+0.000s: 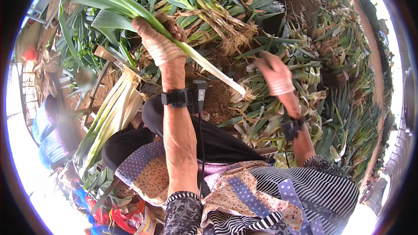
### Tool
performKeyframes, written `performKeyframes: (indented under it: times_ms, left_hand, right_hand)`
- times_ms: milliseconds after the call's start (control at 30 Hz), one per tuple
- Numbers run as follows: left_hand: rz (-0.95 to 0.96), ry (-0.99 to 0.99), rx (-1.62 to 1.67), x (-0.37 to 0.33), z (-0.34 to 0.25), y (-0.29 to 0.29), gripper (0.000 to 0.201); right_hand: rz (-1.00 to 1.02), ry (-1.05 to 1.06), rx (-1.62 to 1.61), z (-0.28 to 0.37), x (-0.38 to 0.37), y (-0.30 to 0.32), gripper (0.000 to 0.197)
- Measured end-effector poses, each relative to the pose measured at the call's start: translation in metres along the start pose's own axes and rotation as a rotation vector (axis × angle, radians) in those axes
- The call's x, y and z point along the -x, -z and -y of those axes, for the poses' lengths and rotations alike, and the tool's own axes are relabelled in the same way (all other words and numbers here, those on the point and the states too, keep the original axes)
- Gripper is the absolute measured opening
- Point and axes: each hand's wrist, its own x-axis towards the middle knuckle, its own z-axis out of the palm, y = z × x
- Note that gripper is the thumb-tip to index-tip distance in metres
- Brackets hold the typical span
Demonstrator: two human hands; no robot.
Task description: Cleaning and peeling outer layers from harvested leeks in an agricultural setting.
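Note:
My left hand (157,39), in a worn, soiled glove, is closed around the stalk of a leek (209,67). Its green leaves fan out to the upper left, and the white shank slants down to the right, ending in a small tuft of roots. To the right of that root end is my right hand (275,73), also gloved and apart from the leek. Motion smears its fingers, so I cannot tell whether they are closed or hold anything. Beneath it lie loose peeled-off leaves (265,113).
A heap of untrimmed leeks (217,13) with dry roots lies at the far side. On the left, a bundle of cleaned leeks (111,113) leans by a wooden-and-metal frame (103,54). More leafy leeks (348,117) spread along the right. Coloured bags (119,215) sit at the lower left.

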Motion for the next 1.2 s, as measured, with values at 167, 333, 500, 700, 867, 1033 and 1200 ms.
performKeyframes:
  times_ms: [167, 333, 500, 700, 867, 1033, 1200]
  left_hand:
    - [0.04, 0.025, -0.016, -0.003, 0.009, 0.001, 0.073]
    - [0.064, 0.051, 0.066, -0.003, 0.005, -0.001, 0.078]
    - [0.306, 0.164, 0.173, -0.014, 0.003, 0.017, 0.08]
    - [0.172, 0.082, 0.148, -0.012, -0.004, 0.011, 0.082]
    - [0.165, 0.068, 0.177, -0.012, -0.008, 0.014, 0.085]
    - [0.186, 0.035, 0.26, -0.016, -0.005, 0.025, 0.088]
    - [0.188, 0.03, 0.296, -0.013, -0.007, 0.021, 0.086]
  right_hand:
    - [0.219, -0.041, -0.397, 0.077, -0.087, -0.014, 0.035]
    - [0.45, -0.184, -0.618, 0.068, -0.084, -0.02, 0.02]
    - [0.593, -0.898, -0.598, 0.04, -0.037, -0.029, 0.03]
    - [0.548, -0.945, -0.433, 0.013, 0.06, -0.015, 0.035]
    - [0.763, -1.126, -0.005, -0.011, 0.135, -0.009, 0.04]
    - [0.981, -1.133, 0.148, -0.061, 0.211, -0.002, 0.039]
    - [0.636, -1.052, -0.125, -0.036, 0.115, 0.018, 0.061]
